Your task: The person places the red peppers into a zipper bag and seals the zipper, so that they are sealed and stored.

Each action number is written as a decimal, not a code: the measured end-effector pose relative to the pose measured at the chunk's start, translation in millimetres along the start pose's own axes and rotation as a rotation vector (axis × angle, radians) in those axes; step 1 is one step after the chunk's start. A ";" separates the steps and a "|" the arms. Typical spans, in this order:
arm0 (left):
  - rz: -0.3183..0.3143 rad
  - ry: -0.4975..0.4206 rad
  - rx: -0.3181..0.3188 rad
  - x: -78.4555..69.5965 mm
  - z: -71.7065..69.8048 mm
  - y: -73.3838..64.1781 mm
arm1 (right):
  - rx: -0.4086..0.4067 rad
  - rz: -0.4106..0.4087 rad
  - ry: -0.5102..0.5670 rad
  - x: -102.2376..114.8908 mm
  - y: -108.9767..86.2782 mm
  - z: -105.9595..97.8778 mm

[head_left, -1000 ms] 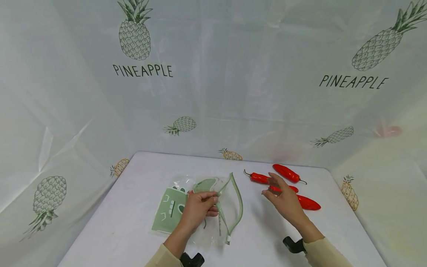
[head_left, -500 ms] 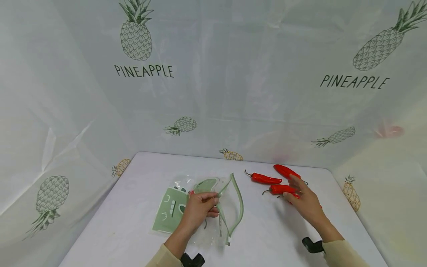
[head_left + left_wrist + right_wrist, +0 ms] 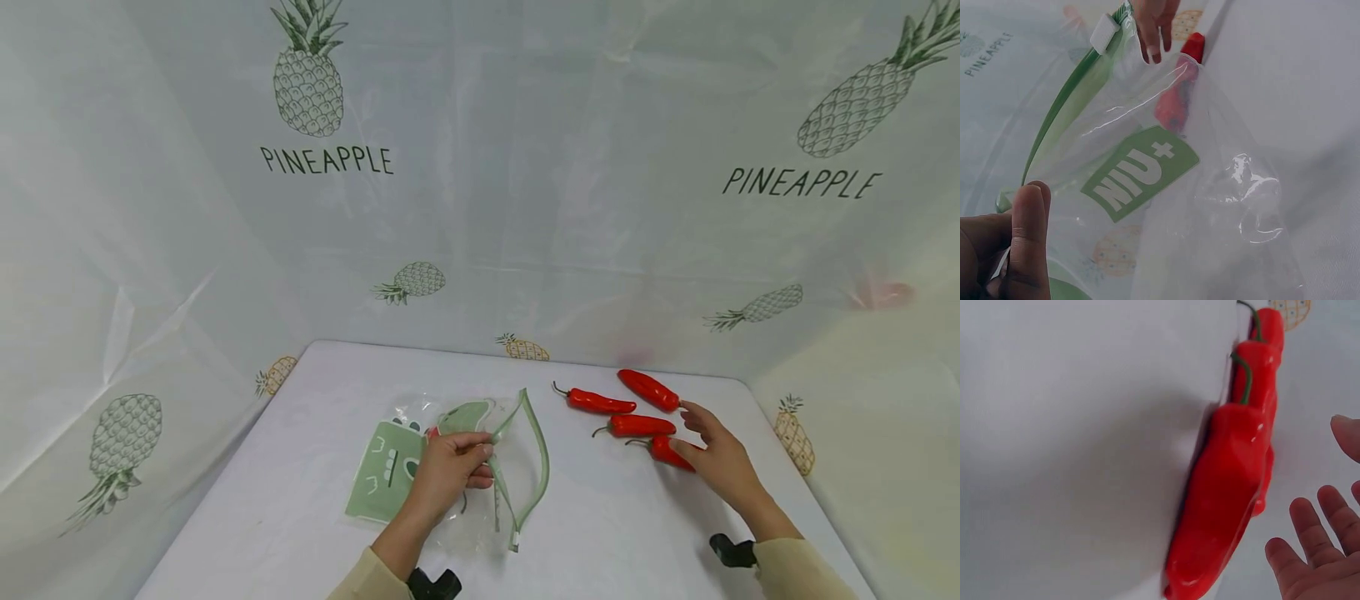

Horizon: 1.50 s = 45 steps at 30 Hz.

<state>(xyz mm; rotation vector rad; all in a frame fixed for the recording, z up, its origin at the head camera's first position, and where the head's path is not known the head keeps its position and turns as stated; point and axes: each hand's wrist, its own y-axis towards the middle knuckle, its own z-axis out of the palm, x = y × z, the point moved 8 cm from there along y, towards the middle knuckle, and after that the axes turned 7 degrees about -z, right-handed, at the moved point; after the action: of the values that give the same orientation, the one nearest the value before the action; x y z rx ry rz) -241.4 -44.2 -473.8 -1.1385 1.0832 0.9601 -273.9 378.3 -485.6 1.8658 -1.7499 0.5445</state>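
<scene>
Left wrist view: clear zip bag (image 3: 1222, 175) is showing thin, wrinkled, glossy film, catching bright highlights. White slider (image 3: 1105, 33) is sitting on its green trim (image 3: 545, 462); green label (image 3: 1141, 172) is reading NIU+. In the head view, bag is sitting on the white table (image 3: 270, 500), left of the red peppers (image 3: 641, 426). Trim is bowing into a pointed loop; pale-green panel (image 3: 378, 479) with white and dark markings is showing at the bag's left. Left hand (image 3: 453, 471) is pinching the trim between thumb and fingers. Right hand (image 3: 720, 462) is hovering at the nearest pepper (image 3: 666, 452), fingers and thumb spread; cannot tell if touching. Peppers are looking smooth, shiny, long, tapering, slightly dented, thin green stems curling off. Nearest one is pointing its stem left. Farthest pepper (image 3: 648, 389) is lying slanted near the table's back edge. Whitish pineapple-print curtain (image 3: 525, 208) is hanging behind in soft folds; cream sleeves (image 3: 798, 571) are covering the forearms.
</scene>
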 end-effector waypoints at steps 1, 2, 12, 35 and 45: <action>0.000 0.000 -0.001 0.2 0.0 -0.2 | 0.004 0.002 -0.001 -3.7 0.2 0.1; 0.000 0.000 -0.003 0.5 -0.1 -0.5 | 0.009 0.005 0.000 -7.2 0.6 0.4; 0.002 -0.010 -0.007 4.3 -1.5 -0.5 | 0.088 0.027 0.004 -29.7 5.3 10.6; -0.016 -0.004 -0.009 11.0 -0.9 0.7 | 0.127 0.080 -0.057 -38.1 -11.8 20.1; -0.022 -0.004 -0.006 11.3 0.7 -0.4 | 0.138 0.093 -0.048 -28.3 -16.4 24.8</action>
<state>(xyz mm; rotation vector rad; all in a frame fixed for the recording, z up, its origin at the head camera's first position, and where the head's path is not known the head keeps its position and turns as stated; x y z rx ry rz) -238.5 -43.2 -484.7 -1.1511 1.0634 0.9487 -261.4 385.7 -524.0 1.9117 -1.8803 0.6766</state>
